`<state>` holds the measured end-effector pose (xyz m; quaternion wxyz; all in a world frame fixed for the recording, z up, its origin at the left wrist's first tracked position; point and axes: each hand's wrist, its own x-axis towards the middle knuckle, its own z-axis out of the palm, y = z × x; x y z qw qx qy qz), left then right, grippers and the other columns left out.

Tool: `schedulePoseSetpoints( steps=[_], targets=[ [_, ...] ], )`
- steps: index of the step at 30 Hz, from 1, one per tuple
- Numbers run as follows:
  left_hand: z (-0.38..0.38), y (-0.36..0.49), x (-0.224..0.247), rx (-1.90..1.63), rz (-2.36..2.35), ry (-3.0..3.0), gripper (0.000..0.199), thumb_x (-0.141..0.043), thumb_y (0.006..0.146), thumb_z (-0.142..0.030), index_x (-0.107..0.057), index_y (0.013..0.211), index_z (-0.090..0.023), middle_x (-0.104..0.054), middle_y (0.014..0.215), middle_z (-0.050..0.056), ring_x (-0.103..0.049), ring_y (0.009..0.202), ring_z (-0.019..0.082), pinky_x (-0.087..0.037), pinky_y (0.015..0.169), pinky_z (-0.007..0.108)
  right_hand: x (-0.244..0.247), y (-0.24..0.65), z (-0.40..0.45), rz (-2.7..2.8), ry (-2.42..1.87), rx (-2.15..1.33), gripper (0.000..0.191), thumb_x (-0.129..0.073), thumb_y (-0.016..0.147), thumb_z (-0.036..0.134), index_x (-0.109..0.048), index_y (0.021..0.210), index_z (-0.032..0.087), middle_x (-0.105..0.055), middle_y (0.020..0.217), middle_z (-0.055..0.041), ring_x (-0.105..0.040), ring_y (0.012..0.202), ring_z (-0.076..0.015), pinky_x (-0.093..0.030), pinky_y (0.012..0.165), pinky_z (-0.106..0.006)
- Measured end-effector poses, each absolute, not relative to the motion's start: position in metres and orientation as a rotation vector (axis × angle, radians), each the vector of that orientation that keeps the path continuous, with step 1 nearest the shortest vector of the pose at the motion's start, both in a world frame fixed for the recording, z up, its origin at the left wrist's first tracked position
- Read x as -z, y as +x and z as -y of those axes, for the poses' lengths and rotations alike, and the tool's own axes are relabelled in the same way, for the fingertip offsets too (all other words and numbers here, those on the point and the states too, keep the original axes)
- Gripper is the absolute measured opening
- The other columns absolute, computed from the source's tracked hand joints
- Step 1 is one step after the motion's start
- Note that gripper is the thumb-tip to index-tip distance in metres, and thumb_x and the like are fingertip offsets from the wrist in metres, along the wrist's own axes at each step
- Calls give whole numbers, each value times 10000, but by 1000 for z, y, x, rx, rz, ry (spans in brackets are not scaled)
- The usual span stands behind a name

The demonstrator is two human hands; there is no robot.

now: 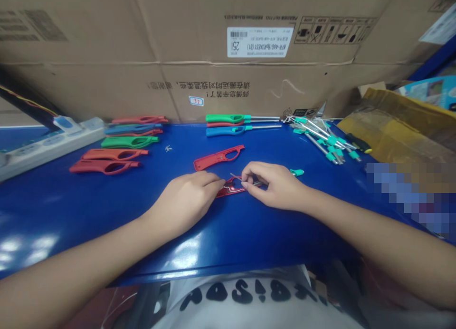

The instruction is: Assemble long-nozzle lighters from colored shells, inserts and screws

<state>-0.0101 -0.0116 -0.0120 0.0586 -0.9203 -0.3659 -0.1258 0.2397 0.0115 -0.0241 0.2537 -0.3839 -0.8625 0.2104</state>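
Note:
On the blue table in front of me lies a red lighter half-shell [233,190] with a thin pale wire running along its inside. My left hand [192,200] is closed, its fingertips gripping the shell's left end. Over the other end, my right hand [276,184] pinches a thin, stiff-looking strand [235,177]; whether it is wire or a pin I cannot tell. A teal tip [297,172] shows just beyond the right hand, and what joins it to the shell is hidden. Just behind, a matching red half-shell [219,158] lies with its inner side up.
Red, blue and green lighter handles [107,165] line the left. Lighters with metal tubes [244,129] lie at the back, beside a pile of tubes with teal ends [331,141]. A power strip [53,146], small white pieces [168,149] and a yellow-taped carton [399,124] flank these.

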Motion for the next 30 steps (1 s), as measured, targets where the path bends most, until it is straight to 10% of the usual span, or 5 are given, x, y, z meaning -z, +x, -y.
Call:
schedulePoseSetpoints(
  steps=[30],
  targets=[
    [24,-7,11,371,1289,-2949,310,-487,1028,-247,-687,1242,-148,-642,1119,123,-622,1002,261,-546,889,442,23,242,-12,2412,-1032,-487,24,-592,916,226,-608,929,215,-662,864,19,-609,746,-110,-405,662,-226]
  ],
)
